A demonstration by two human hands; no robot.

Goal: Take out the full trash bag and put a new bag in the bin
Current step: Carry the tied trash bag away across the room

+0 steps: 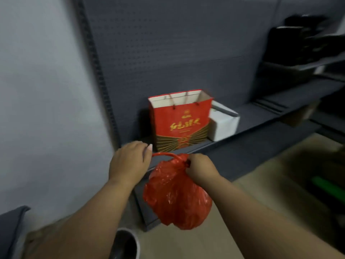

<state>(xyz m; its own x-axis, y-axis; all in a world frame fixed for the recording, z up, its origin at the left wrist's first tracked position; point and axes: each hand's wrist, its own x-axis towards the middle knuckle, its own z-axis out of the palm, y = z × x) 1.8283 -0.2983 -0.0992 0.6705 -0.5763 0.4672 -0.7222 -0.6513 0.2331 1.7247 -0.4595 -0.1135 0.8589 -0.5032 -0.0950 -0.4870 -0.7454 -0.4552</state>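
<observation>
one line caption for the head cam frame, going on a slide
Both hands, left hand and right hand, hold a full red trash bag by its handles above the bin.

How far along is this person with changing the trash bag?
The full red trash bag is already out, hanging in the air. In hand: the left hand and right hand pull at its handles, apparently tying it. Left: the bin at the bottom edge shows no new bag.

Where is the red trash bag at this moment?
The red trash bag hangs centre-frame from both hands, left hand and right hand, before the shelf, above the bin.
</observation>
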